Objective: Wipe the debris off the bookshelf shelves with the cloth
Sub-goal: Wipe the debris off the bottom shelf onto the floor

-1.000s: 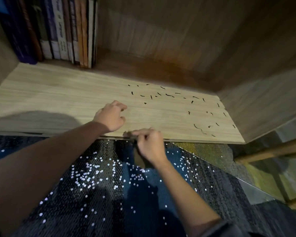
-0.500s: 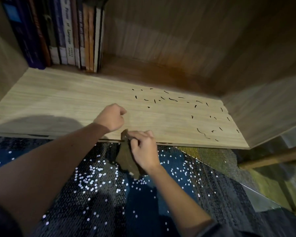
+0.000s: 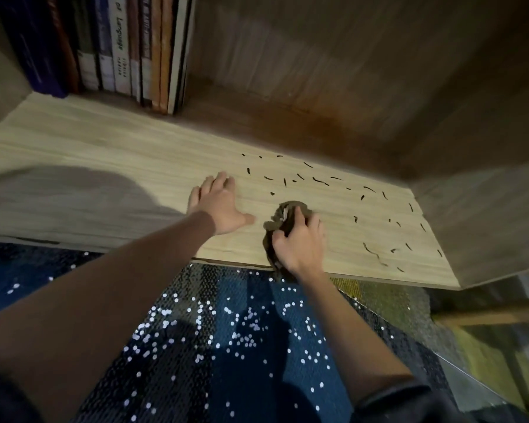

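Observation:
A light wooden shelf [image 3: 104, 166] fills the middle of the head view. Several short dark bits of debris [image 3: 318, 180] lie scattered over its right half. My right hand [image 3: 300, 242] grips a bunched brown cloth [image 3: 284, 215] and holds it down on the shelf near the front edge, just below the nearest debris. My left hand [image 3: 219, 206] lies flat on the shelf with straight fingers, to the left of the cloth, and holds nothing.
A row of upright books [image 3: 110, 47] stands at the shelf's back left. The shelf's right side wall [image 3: 483, 221] and back panel [image 3: 333, 71] close the compartment. Below the front edge is dark blue carpet [image 3: 226, 346] dotted with white specks.
My right hand lifted the cloth from below the shelf edge onto the shelf. My left hand went from a loose fist to lying flat, palm down.

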Demonstrator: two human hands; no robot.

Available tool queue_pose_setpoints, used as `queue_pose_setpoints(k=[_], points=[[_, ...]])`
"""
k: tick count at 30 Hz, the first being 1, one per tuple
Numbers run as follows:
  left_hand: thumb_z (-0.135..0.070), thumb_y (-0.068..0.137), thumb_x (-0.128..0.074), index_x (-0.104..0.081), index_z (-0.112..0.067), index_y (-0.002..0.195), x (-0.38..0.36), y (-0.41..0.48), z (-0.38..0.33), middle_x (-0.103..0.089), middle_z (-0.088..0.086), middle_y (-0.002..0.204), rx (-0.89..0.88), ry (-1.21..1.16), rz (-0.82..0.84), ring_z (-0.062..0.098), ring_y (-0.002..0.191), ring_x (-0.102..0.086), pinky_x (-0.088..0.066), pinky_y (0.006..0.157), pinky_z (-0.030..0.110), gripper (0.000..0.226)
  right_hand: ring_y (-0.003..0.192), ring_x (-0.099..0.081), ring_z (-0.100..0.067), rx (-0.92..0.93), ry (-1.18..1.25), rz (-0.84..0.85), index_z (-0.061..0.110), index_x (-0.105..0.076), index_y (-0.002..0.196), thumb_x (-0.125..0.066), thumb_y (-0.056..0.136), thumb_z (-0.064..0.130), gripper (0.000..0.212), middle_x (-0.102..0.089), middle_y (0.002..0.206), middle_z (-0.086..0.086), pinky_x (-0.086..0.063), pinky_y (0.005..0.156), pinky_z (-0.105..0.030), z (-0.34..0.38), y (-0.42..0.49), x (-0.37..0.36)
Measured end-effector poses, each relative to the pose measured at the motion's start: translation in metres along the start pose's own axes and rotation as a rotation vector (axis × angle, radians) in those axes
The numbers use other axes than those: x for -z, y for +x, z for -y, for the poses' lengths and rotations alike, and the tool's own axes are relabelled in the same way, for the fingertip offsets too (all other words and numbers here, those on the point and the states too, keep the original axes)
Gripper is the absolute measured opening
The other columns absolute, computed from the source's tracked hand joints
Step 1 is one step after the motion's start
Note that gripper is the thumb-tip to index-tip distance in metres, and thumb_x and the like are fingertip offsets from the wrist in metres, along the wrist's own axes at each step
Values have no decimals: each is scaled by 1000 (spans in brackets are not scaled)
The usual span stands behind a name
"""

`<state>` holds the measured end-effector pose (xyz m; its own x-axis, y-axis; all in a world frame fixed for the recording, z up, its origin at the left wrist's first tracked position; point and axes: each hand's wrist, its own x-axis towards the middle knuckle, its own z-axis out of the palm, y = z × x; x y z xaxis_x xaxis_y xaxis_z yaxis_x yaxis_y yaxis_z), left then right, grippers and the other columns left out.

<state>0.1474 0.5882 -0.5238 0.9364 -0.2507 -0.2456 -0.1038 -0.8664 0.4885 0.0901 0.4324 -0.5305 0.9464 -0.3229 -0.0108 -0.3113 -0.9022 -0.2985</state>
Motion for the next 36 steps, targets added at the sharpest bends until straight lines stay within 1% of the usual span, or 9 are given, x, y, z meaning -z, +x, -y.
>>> queue_pose_setpoints(k=[4,7,11,13,18,23,29,33,36], points=[[-66,70,-65,14,-14,148,-4,4,-3,25,1,154,52,52,139,21,142,21,11,114,39,122,130,-26,-32,99,-60,39,15,-35,140,-53,84,27,60,-31,142,-9,-24,109,-43,19,47,-6],[-64,69,-67,19,-14,147,-2,6,-1,30,2,152,48,42,181,22,141,25,14,113,41,126,129,-28,-29,237,-66,39,21,-37,141,-57,82,18,62,-36,142,1,-28,105,-45,28,44,-7],[-64,67,-69,20,-12,146,-3,6,-1,31,3,152,32,25,198,23,140,27,16,112,42,130,118,-37,-27,368,-60,-35,21,-45,136,-52,80,6,59,-46,137,7,-33,93,-40,6,2,-7],[-62,67,-70,20,-12,146,-3,5,1,31,3,152,32,14,182,22,139,28,16,111,42,130,115,-39,-27,358,-78,-46,18,-49,133,-52,80,7,53,-47,134,2,-34,92,-40,6,14,-8],[-62,66,-71,19,-13,146,-2,2,-2,31,1,152,47,9,173,21,139,28,17,112,41,130,126,-31,-29,275,-125,9,19,-42,137,-51,87,17,51,-39,139,1,-32,99,-44,29,60,-13],[-62,67,-70,20,-14,146,-3,4,-2,31,0,151,46,-6,185,20,139,29,18,111,41,129,109,-44,-30,398,45,-77,18,-56,126,-53,73,-3,57,-54,126,1,-37,85,-39,1,4,-14],[-63,66,-70,18,-13,147,-1,2,-2,29,1,153,47,6,164,20,140,26,16,112,41,129,122,-33,-28,279,-67,17,19,-45,137,-54,83,10,55,-41,136,2,-33,98,-43,16,53,-8],[-63,67,-69,19,-14,147,-1,2,-3,30,0,152,46,1,183,20,140,27,16,111,41,129,117,-37,-25,331,-19,-1,20,-49,133,-49,81,2,56,-46,133,5,-34,93,-41,-1,17,-8],[-61,69,-69,20,-14,147,0,2,-2,31,0,152,44,-1,186,21,139,28,17,111,41,127,117,-36,-26,226,-26,-64,18,-50,133,-48,81,0,55,-45,136,3,-32,93,-40,-24,15,1]])
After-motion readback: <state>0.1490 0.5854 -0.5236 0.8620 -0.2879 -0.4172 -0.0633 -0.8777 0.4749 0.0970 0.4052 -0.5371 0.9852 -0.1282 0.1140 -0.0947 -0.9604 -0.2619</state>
